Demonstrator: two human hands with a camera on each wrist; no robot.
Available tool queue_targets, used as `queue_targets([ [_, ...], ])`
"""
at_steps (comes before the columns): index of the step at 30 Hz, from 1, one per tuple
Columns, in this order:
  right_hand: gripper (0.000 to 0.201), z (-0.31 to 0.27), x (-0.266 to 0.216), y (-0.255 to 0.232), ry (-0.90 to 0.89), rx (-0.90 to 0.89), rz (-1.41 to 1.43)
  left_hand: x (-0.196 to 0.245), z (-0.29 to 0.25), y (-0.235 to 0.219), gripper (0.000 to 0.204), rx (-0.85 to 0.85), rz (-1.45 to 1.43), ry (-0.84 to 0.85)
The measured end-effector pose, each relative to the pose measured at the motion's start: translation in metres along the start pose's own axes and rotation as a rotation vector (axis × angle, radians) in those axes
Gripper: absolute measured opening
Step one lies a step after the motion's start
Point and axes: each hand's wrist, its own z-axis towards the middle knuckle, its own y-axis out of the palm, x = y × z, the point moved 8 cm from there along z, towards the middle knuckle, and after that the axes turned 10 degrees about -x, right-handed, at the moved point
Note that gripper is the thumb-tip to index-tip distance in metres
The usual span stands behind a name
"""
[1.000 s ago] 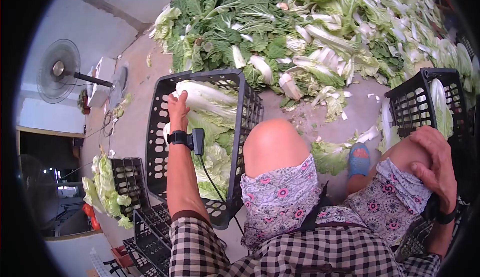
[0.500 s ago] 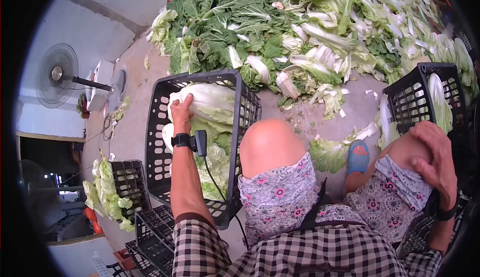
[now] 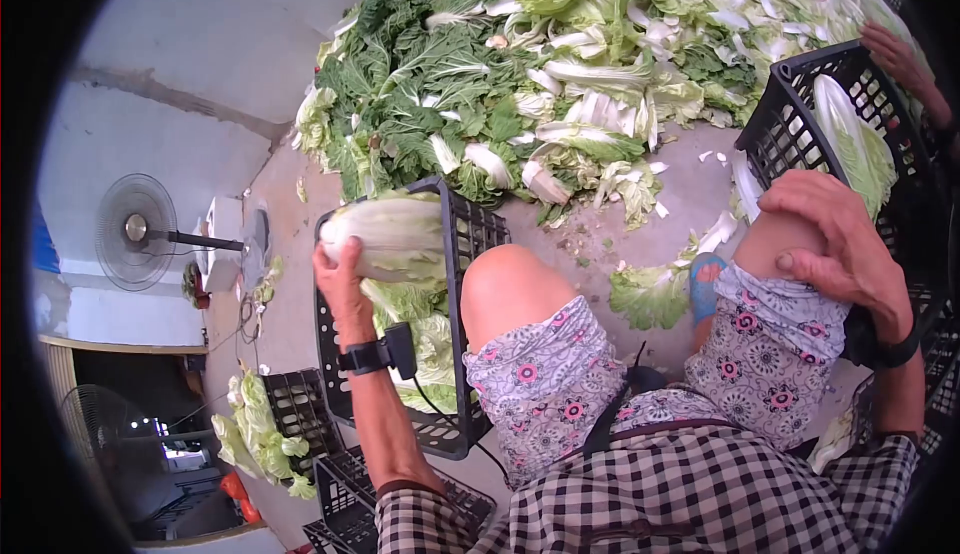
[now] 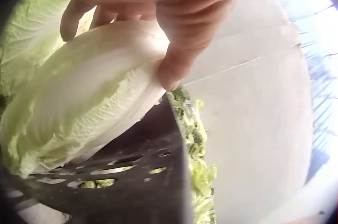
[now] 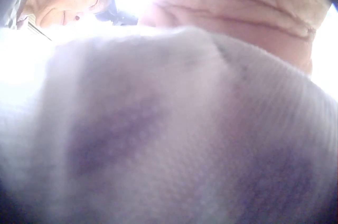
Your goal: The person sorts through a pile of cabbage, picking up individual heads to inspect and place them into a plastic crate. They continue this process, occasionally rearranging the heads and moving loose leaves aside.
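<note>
My left hand point(image 3: 343, 289) grips a napa cabbage point(image 3: 400, 242) by its white base end, up at the top of a black plastic crate point(image 3: 480, 229). In the left wrist view the thumb and fingers curl round the base of the cabbage point(image 4: 90, 87), and its leafy end points away over the crate's slotted wall point(image 4: 153, 150). More cabbages point(image 3: 430, 344) lie deeper in that crate. My right hand point(image 3: 835, 239) rests on my right knee with its fingers relaxed; it holds nothing. Patterned shorts point(image 5: 174, 129) fill most of the right wrist view.
A big heap of loose cabbage leaves point(image 3: 560, 74) covers the floor ahead. Another black crate point(image 3: 790, 124) with a cabbage point(image 3: 850, 139) stands at the right, another person's hand point(image 3: 900, 59) beside it. Stacked crates point(image 3: 350, 494) and a fan point(image 3: 135, 229) are at left.
My left hand has closed round the cabbage's base and lifted it toward the crate's top. The head view has shifted, and another person's hand now shows at the right crate. My right hand stays on the knee.
</note>
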Motion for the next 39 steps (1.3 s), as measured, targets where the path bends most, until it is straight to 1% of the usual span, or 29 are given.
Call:
queue_targets([
  [2, 0.049, -0.003, 0.001, -0.002, -0.023, 0.011, 0.04, 0.06, -0.008, -0.004, 0.058, 0.057, -0.007, 0.141],
  [4, 0.051, -0.006, 0.003, -0.004, -0.025, 0.016, 0.105, 0.121, -0.018, 0.006, 0.055, -0.01, 0.014, 0.307],
  [6, 0.055, -0.009, 0.006, -0.006, -0.003, 0.016, 0.189, 0.176, -0.037, 0.027, 0.056, -0.072, -0.02, 0.424],
  [7, 0.058, -0.011, 0.01, -0.007, 0.01, 0.02, 0.289, 0.198, -0.044, 0.036, 0.057, -0.112, 0.015, 0.491],
  [9, 0.064, -0.013, 0.016, -0.01, 0.034, 0.024, 0.48, 0.235, -0.06, 0.063, 0.057, -0.187, -0.031, 0.541],
  [10, 0.07, -0.013, 0.016, -0.016, 0.024, 0.052, 0.458, 0.251, -0.068, 0.077, 0.058, -0.229, -0.059, 0.569],
  [12, 0.082, -0.011, 0.021, -0.029, 0.025, 0.117, 0.406, 0.267, -0.075, 0.11, 0.061, -0.327, -0.098, 0.53],
  [13, 0.092, -0.008, 0.023, -0.037, 0.008, 0.14, 0.359, 0.271, -0.078, 0.128, 0.062, -0.38, -0.119, 0.503],
  [15, 0.092, -0.002, 0.017, -0.056, -0.113, 0.241, 0.247, 0.271, -0.091, 0.164, 0.067, -0.476, -0.15, 0.428],
  [18, 0.097, 0.015, -0.019, -0.068, -0.325, 0.335, 0.075, 0.273, -0.12, 0.205, 0.071, -0.553, -0.154, 0.424],
  [19, 0.099, 0.022, -0.031, -0.07, -0.402, 0.368, 0.015, 0.28, -0.131, 0.221, 0.078, -0.604, -0.158, 0.424],
  [22, 0.095, 0.047, -0.027, -0.062, -0.519, 0.31, 0.43, 0.285, -0.13, 0.242, 0.083, -0.638, -0.259, 0.5],
  [23, 0.08, 0.041, -0.021, -0.067, -0.372, 0.289, 0.537, 0.278, -0.12, 0.239, 0.089, -0.534, -0.319, 0.393],
  [24, 0.074, 0.034, -0.015, -0.076, -0.309, 0.371, 0.515, 0.281, -0.113, 0.245, 0.089, -0.673, -0.243, 0.48],
  [26, 0.063, 0.013, 0.001, -0.092, -0.156, 0.522, 0.436, 0.284, -0.115, 0.259, 0.086, -0.802, -0.08, 0.637],
  [27, 0.054, 0.002, 0.012, -0.1, -0.093, 0.592, 0.528, 0.277, -0.112, 0.257, 0.083, -0.844, -0.008, 0.57],
  [28, 0.056, -0.015, 0.018, -0.113, -0.078, 0.655, 0.491, 0.267, -0.109, 0.247, 0.08, -0.886, 0.06, 0.51],
  [29, 0.056, -0.032, 0.026, -0.124, -0.01, 0.688, 0.487, 0.252, -0.103, 0.229, 0.075, -0.867, 0.076, 0.449],
  [30, 0.056, -0.05, 0.036, -0.134, 0.056, 0.721, 0.484, 0.236, -0.101, 0.211, 0.07, -0.885, 0.086, 0.382],
  [31, 0.056, -0.069, 0.046, -0.14, 0.069, 0.783, 0.528, 0.22, -0.099, 0.197, 0.069, -0.905, 0.069, 0.335],
  [32, 0.056, -0.087, 0.057, -0.146, 0.08, 0.846, 0.568, 0.204, -0.1, 0.188, 0.072, -0.91, 0.081, 0.236],
  [33, 0.055, -0.101, 0.066, -0.15, 0.098, 0.863, 0.551, 0.182, -0.1, 0.183, 0.076, -0.93, 0.099, 0.117],
  [34, 0.055, -0.113, 0.073, -0.154, 0.112, 0.882, 0.533, 0.163, -0.104, 0.183, 0.079, -0.992, 0.141, 0.009],
  [36, 0.056, -0.136, 0.09, -0.154, 0.136, 0.935, 0.532, 0.147, -0.111, 0.189, 0.079, -1.143, 0.312, 0.002],
  [38, 0.056, -0.163, 0.104, -0.153, 0.177, 1.006, 0.52, 0.13, -0.125, 0.189, 0.081, -1.317, 0.312, -0.184],
  [39, 0.057, -0.176, 0.112, -0.15, 0.216, 1.042, 0.514, 0.127, -0.125, 0.189, 0.085, -1.315, 0.282, -0.143],
])
